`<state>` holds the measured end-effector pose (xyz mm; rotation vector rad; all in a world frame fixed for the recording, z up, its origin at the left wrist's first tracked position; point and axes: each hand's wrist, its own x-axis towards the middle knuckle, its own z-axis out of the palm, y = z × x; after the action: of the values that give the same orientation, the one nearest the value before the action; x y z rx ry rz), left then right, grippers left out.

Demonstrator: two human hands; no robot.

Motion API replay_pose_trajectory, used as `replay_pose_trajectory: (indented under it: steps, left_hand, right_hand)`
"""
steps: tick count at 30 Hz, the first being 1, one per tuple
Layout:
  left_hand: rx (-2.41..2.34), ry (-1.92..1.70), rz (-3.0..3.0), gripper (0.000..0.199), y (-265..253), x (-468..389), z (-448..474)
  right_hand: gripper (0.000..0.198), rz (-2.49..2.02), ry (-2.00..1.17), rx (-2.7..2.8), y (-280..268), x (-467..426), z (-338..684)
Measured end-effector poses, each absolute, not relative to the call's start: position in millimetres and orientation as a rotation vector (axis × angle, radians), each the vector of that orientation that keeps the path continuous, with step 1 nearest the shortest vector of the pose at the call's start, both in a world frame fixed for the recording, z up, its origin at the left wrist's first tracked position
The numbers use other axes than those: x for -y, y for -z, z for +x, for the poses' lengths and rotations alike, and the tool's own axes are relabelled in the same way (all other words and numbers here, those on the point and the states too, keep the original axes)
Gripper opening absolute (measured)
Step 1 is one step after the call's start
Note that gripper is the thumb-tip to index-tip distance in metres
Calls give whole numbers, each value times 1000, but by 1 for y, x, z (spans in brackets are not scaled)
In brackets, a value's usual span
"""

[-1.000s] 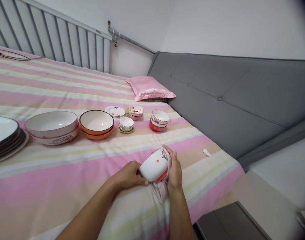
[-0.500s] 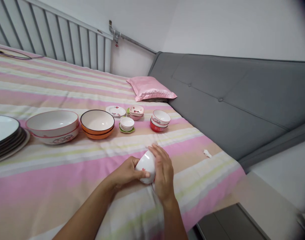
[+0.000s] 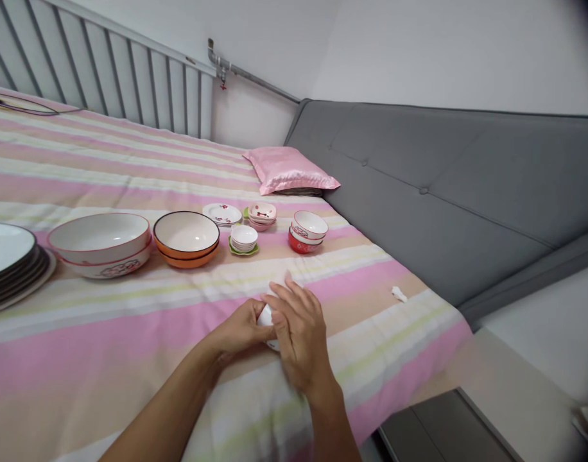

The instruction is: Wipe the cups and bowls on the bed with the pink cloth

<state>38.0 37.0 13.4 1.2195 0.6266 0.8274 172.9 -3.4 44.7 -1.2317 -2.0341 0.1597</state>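
Since the frame from one second ago, our right hand [image 3: 301, 337] has swung from the bowl's far side to lie across most of it, and the bowl [image 3: 266, 314] has shifted a little to our left, so that only a small white patch of it shows now. Our left hand [image 3: 243, 327] is closed on the near side, thumb and fingers pinching the bowl, while the fingers of the right are nearly straight and slightly fanned over it; we cannot tell whether they grip anything beneath, and the pale cloth seen earlier is not discernible. We judge the handling of this bowl to be unfinished, since it is in our hands above the near edge of the bed [image 3: 130, 366] rather than standing with the others. Already grouped there are dark-edged plates [image 3: 19, 282], large red-rimmed bowls [image 3: 104, 253], orange bowls [image 3: 185, 255], flowered plates [image 3: 221, 214], small white dishes [image 3: 244, 239], pink dishes [image 3: 262, 219] and a stack of red and white bowls [image 3: 307, 239] near our hands. Nothing shows whether those stacks have had the same treatment, so we cannot count how much is done or left.
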Motion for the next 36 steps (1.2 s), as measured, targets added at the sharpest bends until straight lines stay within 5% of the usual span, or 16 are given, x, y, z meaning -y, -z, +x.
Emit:
replay_pose_trajectory:
  steps: [18, 36]
  left_hand:
    - [-675, -510, 1444, 49, -7, -41, 32]
    - [-593, -648, 1233, 29, -13, -42, 22]
  right_hand:
    - [59, -1123, -1061, 973, -8, -25, 204]
    - [48, -1134, -712, 1298, -18, -13, 192]
